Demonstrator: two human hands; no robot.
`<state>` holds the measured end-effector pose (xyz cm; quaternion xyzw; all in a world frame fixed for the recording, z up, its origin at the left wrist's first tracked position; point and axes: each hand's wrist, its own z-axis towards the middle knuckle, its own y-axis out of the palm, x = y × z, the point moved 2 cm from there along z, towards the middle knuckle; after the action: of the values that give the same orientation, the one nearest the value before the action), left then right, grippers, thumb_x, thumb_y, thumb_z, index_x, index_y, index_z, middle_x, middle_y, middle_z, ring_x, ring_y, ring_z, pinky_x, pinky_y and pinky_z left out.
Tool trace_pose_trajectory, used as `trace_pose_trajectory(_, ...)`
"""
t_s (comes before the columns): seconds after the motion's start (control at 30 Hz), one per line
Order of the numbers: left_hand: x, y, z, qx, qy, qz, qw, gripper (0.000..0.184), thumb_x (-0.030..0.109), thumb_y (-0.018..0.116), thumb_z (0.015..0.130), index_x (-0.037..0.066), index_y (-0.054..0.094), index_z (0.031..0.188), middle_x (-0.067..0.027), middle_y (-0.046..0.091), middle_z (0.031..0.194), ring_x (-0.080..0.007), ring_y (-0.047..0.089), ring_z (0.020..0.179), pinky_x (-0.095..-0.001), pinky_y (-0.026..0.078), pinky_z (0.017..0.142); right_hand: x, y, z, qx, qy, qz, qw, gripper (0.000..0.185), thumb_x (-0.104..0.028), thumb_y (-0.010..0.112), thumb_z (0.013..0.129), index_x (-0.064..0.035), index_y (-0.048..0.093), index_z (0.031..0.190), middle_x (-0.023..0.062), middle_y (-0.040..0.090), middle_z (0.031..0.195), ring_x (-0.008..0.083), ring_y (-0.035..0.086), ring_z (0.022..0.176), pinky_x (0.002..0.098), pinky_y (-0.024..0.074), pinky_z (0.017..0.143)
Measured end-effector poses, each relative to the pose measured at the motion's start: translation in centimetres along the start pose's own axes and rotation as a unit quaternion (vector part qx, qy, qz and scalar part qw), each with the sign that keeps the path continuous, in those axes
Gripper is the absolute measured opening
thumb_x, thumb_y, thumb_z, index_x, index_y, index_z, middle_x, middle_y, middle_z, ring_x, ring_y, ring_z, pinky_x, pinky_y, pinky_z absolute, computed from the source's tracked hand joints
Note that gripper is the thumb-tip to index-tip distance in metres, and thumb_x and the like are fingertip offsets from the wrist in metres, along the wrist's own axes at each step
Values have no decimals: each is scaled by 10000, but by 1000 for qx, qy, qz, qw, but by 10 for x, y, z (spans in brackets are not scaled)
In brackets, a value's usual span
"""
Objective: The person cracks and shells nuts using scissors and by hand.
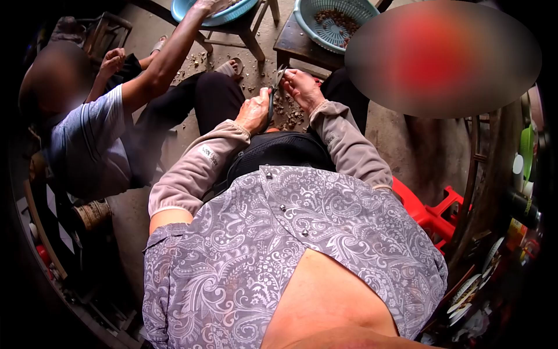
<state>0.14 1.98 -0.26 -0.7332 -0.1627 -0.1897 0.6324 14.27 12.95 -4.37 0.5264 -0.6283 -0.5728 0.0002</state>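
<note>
My left hand is closed around a pair of scissors with dark handles, their metal blades pointing forward. Close to the blade tips, my right hand has its thumb and fingers pinched together; what lies between them is too small to make out. Both hands are above my lap, over a floor strewn with pale bits. In front of my right hand, a light blue colander holds many small brown pieces.
The colander stands on a dark wooden stool. A person sits at my left, one arm reaching to a blue basin on another stool. A red plastic stool is at my right. More pale fragments litter the floor ahead.
</note>
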Motion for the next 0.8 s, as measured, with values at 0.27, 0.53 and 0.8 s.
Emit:
trace_pose_trajectory(0.27, -4, 10, 7, -62, -89, -225, 968, 504, 179, 546, 820, -47, 351, 1226, -237, 602, 815, -394, 617, 809, -398, 486, 736, 19, -6, -3, 77, -6, 7, 997, 108, -85, 611, 865, -50, 609, 967, 35, 633, 852, 113, 618, 726, 201, 525, 616)
trace_pose_trajectory(0.53, -15, 3, 17, -5, -56, -256, 965, 607, 222, 559, 794, -21, 311, 1292, -209, 564, 980, -311, 577, 950, -365, 437, 844, 4, 7, -4, 33, -16, 43, 998, 156, -77, 595, 870, -54, 602, 1024, 18, 624, 848, 99, 612, 749, 188, 513, 627)
trace_pose_trajectory(0.8, -15, 10, 20, 6, -26, -120, 992, 666, 174, 573, 811, 18, 225, 1356, -300, 525, 1103, -442, 528, 1034, -454, 431, 866, 6, 5, 6, 20, -6, 44, 999, 126, -47, 590, 850, -36, 584, 976, 31, 622, 841, 120, 602, 743, 228, 506, 681)
